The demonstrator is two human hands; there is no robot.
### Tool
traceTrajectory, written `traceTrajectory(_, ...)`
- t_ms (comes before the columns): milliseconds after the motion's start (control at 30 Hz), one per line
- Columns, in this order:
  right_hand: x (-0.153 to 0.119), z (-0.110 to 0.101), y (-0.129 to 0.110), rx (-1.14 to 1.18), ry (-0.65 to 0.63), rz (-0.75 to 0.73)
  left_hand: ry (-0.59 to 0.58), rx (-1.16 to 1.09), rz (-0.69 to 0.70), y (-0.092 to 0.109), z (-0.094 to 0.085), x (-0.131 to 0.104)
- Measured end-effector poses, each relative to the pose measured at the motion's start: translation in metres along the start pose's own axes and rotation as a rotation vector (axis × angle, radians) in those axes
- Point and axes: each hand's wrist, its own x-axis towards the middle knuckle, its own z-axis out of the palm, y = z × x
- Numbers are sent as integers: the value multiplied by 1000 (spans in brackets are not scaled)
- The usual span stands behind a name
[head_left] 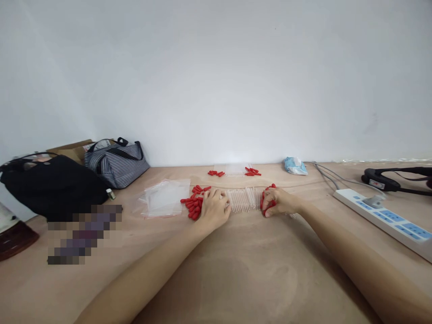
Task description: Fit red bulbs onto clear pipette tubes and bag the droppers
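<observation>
A row of thin clear sticks or tubes (pixel 240 200) lies side by side on the wooden table in front of me. My left hand (pixel 215 208) rests at the row's left end, fingers bent down and closed; what lies under the fingertips is hidden. Beside it is a heap of small red rounded pieces (pixel 195 208). At the row's right end my right hand (pixel 279 201) curls its thumb and fingers round several red pieces (pixel 269 204), partly covered by the hand.
Clear plastic bags (pixel 167 198) lie left of the red heap. Further back, a bag of clear sticks (pixel 234 169) sits between two small red groups. A blue tissue pack (pixel 295 165), white power strip (pixel 384 218) and black headset (pixel 381 180) are right; striped bag (pixel 123 166) and black bag (pixel 57 186) left.
</observation>
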Motion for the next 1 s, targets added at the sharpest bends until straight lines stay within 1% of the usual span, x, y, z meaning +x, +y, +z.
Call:
traceTrajectory(33, -1, 0, 0, -8, -5, -4, -42, 23, -74, 2, 2, 8)
traceTrajectory(100, -1, -1, 0, -18, 11, 1, -74, 44, -161, 5, 6, 22)
traceTrajectory(233, 0, -1, -4, 10, 96, 33, -132, 81, -270, 10, 15, 40)
traceTrajectory(367, 3, 4, -10, 62, 125, 100, -215, 114, -351, 15, 17, 49)
traceTrajectory(433, 6, 8, -13, 92, 157, 100, -256, 125, -383, 17, 16, 54)
traceTrajectory(533, 10, 17, -23, 87, 229, 33, -296, 128, -410, 19, 16, 60)
traceTrajectory(600, 14, 24, -32, 72, 277, -20, -300, 121, -406, 20, 13, 61)
traceTrajectory(633, 17, 28, -37, 85, 305, -30, -296, 115, -393, 19, 11, 60)
traceTrajectory(700, 21, 38, -45, 173, 383, 8, -283, 95, -341, 18, 4, 55)
traceTrajectory(767, 24, 49, -52, 297, 457, 80, -267, 65, -251, 14, -7, 43)
traceTrajectory(833, 25, 59, -58, 387, 496, 121, -266, 25, -135, 6, -17, 25)
traceTrajectory(933, 19, 69, -65, 387, 468, 79, -293, -50, 64, -8, -24, -6)
traceTrajectory(967, 17, 70, -67, 347, 451, 57, -253, -107, 165, -12, -23, -16)
traceTrajectory(1000, 14, 71, -68, 290, 434, 40, -204, -158, 231, -17, -21, -24)
